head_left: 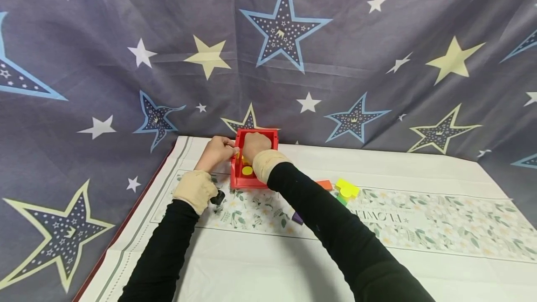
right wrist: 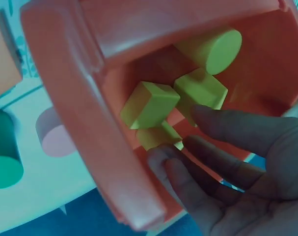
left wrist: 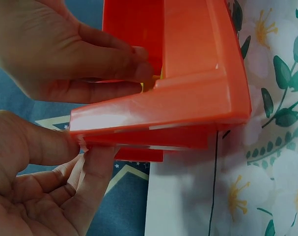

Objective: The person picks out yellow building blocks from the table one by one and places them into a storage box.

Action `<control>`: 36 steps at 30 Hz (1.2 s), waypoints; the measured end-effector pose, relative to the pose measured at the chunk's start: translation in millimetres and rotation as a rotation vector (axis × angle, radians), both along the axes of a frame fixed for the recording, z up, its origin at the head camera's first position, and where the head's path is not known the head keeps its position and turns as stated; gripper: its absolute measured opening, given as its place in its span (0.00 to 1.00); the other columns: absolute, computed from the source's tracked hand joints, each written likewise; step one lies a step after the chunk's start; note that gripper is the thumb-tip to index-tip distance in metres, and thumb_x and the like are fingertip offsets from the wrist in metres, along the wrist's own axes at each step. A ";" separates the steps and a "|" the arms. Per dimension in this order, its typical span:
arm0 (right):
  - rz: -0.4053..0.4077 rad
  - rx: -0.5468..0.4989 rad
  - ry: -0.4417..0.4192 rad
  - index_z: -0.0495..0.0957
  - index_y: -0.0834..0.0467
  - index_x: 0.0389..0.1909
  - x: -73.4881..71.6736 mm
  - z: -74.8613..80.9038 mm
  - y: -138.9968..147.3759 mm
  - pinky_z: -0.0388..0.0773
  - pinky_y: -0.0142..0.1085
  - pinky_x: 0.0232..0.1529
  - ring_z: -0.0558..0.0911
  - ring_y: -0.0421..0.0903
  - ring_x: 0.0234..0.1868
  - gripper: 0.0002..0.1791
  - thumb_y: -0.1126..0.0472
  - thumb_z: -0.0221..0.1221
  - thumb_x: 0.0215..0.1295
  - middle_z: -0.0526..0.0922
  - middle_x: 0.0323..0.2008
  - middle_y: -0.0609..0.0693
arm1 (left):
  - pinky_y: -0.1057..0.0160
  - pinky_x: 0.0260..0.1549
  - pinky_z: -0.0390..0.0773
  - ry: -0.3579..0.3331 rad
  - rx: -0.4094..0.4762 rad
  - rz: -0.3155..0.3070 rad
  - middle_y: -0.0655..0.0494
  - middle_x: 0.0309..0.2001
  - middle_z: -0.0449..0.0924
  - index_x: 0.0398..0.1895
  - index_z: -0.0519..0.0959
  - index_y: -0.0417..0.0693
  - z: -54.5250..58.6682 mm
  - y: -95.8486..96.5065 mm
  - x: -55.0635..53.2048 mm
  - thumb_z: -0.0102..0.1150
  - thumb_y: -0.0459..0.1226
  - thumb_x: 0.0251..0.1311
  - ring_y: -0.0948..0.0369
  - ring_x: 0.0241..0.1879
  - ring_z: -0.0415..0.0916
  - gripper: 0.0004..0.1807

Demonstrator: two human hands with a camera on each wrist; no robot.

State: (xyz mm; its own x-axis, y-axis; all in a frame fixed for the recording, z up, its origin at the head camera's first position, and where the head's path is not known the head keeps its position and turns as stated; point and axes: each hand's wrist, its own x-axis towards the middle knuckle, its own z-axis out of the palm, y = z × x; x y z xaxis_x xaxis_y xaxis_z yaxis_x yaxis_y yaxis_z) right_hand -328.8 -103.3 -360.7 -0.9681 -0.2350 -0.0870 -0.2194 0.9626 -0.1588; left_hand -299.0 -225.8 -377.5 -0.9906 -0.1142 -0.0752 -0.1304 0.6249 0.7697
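Note:
A red open-topped box (head_left: 253, 183) stands near the table's back edge. My left hand (head_left: 215, 154) pinches its left rim; in the left wrist view the thumb and a finger (left wrist: 97, 164) meet the red wall's edge from either side. Inside the box reaches my right hand (head_left: 256, 146), its thumb apart from its loosely bent fingers. Those fingertips lie right at a small yellow block (right wrist: 156, 133) in the right wrist view. Beside it are another yellow block (right wrist: 146, 103), a third (right wrist: 203, 91) next to the thumb, and a yellow cylinder (right wrist: 225, 51).
Right of the box, partly behind my right sleeve (head_left: 331, 218), lie an orange block (head_left: 324, 185), yellow pieces (head_left: 347, 188), a green piece (head_left: 341, 200) and a purple one (head_left: 297, 218). A star-patterned cloth (head_left: 356, 73) hangs close behind the table.

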 end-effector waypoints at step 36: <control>0.234 -0.034 0.066 0.77 0.57 0.20 6.8 81.5 104.3 0.72 0.37 0.25 0.72 0.47 0.26 0.09 0.68 0.65 0.53 0.76 0.20 0.48 | 0.60 0.43 0.78 -0.005 -0.056 0.008 0.41 0.43 0.82 0.51 0.81 0.32 -0.6 0.3 -1.9 0.61 0.38 0.69 0.53 0.41 0.79 0.17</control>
State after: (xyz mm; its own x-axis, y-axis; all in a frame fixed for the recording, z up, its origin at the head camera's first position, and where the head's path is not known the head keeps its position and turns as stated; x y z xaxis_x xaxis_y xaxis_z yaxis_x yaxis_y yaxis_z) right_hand -322.0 1.1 -279.1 -0.8903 -0.4553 -0.0134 -0.4468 0.8787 -0.1680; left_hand -300.9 -225.5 -378.1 -0.9893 -0.1265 -0.0729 -0.1392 0.6657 0.7331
